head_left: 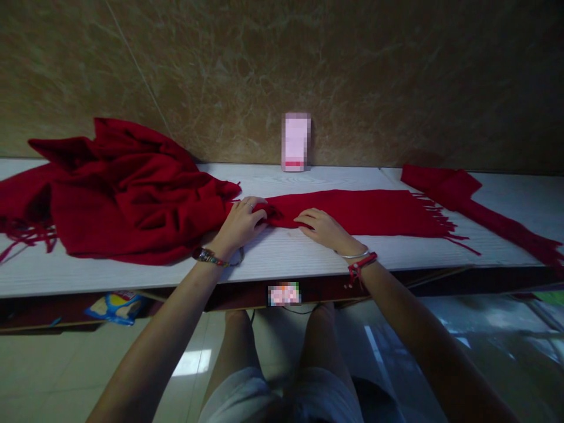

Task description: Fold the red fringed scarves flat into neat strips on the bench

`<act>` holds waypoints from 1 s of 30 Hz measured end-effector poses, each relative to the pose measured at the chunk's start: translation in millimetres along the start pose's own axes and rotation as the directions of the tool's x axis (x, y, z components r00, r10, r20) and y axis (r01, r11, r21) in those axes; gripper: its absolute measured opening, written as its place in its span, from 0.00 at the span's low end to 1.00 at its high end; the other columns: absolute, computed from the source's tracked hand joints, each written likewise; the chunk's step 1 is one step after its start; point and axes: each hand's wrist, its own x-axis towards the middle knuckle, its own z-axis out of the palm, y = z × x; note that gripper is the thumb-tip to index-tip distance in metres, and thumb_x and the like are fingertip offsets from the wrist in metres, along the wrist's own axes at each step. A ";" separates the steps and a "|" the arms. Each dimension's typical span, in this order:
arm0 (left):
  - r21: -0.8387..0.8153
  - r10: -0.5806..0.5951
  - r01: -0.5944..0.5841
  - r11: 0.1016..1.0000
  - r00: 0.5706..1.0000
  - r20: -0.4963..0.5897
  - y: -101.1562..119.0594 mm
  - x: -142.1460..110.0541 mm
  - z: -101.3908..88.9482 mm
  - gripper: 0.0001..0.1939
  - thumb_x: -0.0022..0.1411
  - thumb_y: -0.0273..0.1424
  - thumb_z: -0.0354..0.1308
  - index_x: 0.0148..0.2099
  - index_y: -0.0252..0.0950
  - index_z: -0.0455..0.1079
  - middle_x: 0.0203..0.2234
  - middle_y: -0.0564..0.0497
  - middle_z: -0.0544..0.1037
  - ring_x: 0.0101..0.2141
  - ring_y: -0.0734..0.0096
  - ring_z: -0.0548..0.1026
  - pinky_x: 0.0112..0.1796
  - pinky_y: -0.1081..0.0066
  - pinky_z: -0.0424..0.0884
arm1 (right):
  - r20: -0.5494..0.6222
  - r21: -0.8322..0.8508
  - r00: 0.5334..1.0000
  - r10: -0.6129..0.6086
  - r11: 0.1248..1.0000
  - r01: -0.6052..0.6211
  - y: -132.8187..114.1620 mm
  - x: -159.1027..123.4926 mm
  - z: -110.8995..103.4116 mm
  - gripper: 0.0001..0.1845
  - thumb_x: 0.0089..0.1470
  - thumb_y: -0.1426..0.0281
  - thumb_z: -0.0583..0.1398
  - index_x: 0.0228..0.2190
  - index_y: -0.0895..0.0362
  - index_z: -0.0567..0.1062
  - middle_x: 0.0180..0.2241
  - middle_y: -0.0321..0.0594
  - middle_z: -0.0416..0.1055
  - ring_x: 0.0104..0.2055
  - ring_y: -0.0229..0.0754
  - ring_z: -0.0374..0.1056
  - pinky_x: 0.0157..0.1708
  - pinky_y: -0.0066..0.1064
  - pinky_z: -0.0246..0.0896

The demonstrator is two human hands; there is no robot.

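A long red scarf with a fringed right end lies flat along the white surface. My left hand presses down at its left end, thumb and fingers curled around the bunched cloth and fringe. My right hand rests along the scarf's near edge, its fingers stretched out over the cloth. Just left of my left hand is a big rumpled heap of red cloth, fringed at its far left. Another narrow red folded scarf lies at the right, near the flat scarf's fringe.
A white wood-grain shelf runs across in front of a brown marble-patterned wall. A blurred pink phone-like object leans against the wall. Below the shelf's front edge are a blue packet and another blurred object.
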 end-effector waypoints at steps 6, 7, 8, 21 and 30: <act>-0.038 0.010 -0.016 0.999 0.990 -0.144 6.1 -3.5 -10.8 0.06 0.59 0.28 0.53 0.31 0.37 0.69 0.42 0.46 0.73 0.44 0.60 0.69 0.43 0.59 0.64 | -0.055 0.068 0.998 0.044 0.997 -0.040 3.3 -1.6 -3.9 0.20 0.50 0.79 0.55 0.45 0.55 0.73 0.47 0.44 0.68 0.51 0.45 0.62 0.53 0.43 0.59; -0.040 0.022 -0.028 0.999 0.989 -0.145 6.4 -3.9 -11.4 0.06 0.59 0.28 0.54 0.30 0.37 0.69 0.42 0.46 0.74 0.44 0.61 0.69 0.43 0.59 0.64 | -0.060 0.082 0.997 0.054 0.995 -0.049 4.3 -2.1 -3.9 0.21 0.49 0.80 0.55 0.45 0.55 0.73 0.47 0.44 0.68 0.52 0.45 0.62 0.54 0.43 0.59; -0.043 0.036 -0.042 0.998 0.991 -0.133 6.2 -4.1 -11.4 0.06 0.59 0.29 0.54 0.29 0.36 0.69 0.42 0.45 0.74 0.43 0.61 0.69 0.43 0.59 0.64 | -0.062 0.094 0.996 0.064 0.994 -0.058 5.5 -2.7 -3.7 0.22 0.48 0.81 0.55 0.45 0.55 0.73 0.47 0.44 0.68 0.51 0.45 0.63 0.54 0.43 0.58; -0.001 0.013 -0.013 1.000 1.000 0.026 -10.4 -10.9 -12.8 0.06 0.56 0.28 0.54 0.30 0.36 0.72 0.44 0.44 0.73 0.44 0.58 0.71 0.44 0.58 0.67 | -0.003 0.155 0.996 0.087 0.984 -0.085 13.4 -4.0 -4.5 0.25 0.43 0.84 0.52 0.40 0.55 0.75 0.42 0.41 0.74 0.47 0.44 0.66 0.50 0.43 0.60; 0.128 -0.042 0.058 0.990 0.992 -0.121 -0.3 -13.2 -39.6 0.10 0.62 0.29 0.50 0.34 0.36 0.72 0.41 0.43 0.75 0.45 0.56 0.71 0.42 0.56 0.66 | -0.177 0.116 0.973 0.146 0.985 -0.126 8.9 -3.0 -11.6 0.26 0.40 0.85 0.51 0.38 0.53 0.76 0.40 0.40 0.75 0.45 0.47 0.66 0.47 0.45 0.59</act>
